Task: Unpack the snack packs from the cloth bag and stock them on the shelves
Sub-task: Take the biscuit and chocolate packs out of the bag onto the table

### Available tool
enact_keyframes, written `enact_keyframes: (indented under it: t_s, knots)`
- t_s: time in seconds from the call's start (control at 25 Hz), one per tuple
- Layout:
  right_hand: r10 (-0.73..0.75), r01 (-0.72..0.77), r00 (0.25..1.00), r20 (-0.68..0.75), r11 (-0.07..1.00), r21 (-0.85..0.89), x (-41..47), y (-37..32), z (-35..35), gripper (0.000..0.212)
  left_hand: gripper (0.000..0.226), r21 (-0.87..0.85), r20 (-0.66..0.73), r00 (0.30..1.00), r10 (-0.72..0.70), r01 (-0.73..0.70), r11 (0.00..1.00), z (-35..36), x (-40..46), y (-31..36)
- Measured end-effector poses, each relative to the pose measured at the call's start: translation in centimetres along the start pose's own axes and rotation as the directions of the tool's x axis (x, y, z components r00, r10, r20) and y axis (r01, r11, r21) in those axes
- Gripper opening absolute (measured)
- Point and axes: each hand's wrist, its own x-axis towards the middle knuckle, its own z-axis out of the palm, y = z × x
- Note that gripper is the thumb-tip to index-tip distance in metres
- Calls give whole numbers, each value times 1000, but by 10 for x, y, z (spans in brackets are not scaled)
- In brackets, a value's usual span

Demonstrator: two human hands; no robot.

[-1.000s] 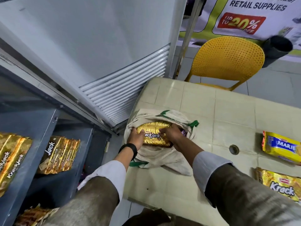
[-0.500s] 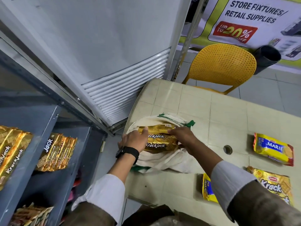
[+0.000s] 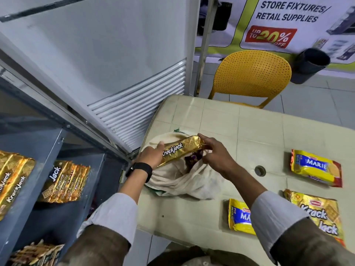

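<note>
- Gold Krackjack pack (image 3: 180, 150), a second ago low in the cloth bag (image 3: 178, 181), now lifted clear of its mouth
- Left hand (image 3: 151, 156) fingers clamped on its lower end; right hand (image 3: 213, 150) pinching the top; shelving comes next

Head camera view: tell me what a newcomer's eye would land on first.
First, the gold Krackjack pack at the centre, held by the left hand and the right hand above the open cloth bag on the table. Next, the yellow chair behind the table, and the matching gold packs on the grey shelf at the left.
</note>
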Motion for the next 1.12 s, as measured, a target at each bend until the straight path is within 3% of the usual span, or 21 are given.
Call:
enact_keyframes:
  t_s: [0.12,0.16,0.24,0.4,0.52,0.64,0.8,0.92,1.04,1.12]
  knots:
    - [-110,100,983,-144,992,-78,-2,15,-26,48,104,-317,33,999,-20,29,948,0,-13,11]
    - [-108,99,977,-184,993,-59,-3,16,-36,45,100,-447,22,1000,-4,14,894,2,-20,16]
    - [-30,44,974,-224,997,59,-7,20,-55,53,76,-636,-15,999,38,-38,771,11,-35,29]
    - [177,-94,935,-307,959,268,-7,43,-89,60,88,-771,-1,995,103,-66,633,50,-53,67]
    - [307,-169,882,-359,915,368,-10,69,-120,49,77,-790,11,990,142,-78,608,90,-62,97]
    - [415,-243,851,-320,854,460,-19,94,-163,23,64,-772,157,966,206,-10,636,147,-57,128]
    - [531,-379,826,-189,771,511,-25,140,-214,46,99,-639,342,930,137,124,759,257,3,120]
    - [532,-421,833,-153,788,449,-26,161,-234,46,107,-560,408,911,56,201,803,314,7,110]
    - [494,-426,856,-154,841,334,-31,163,-237,30,86,-587,365,927,82,161,793,307,-46,132]
    - [468,-415,866,-174,868,272,-32,166,-234,24,84,-565,361,926,108,125,816,302,-58,134]
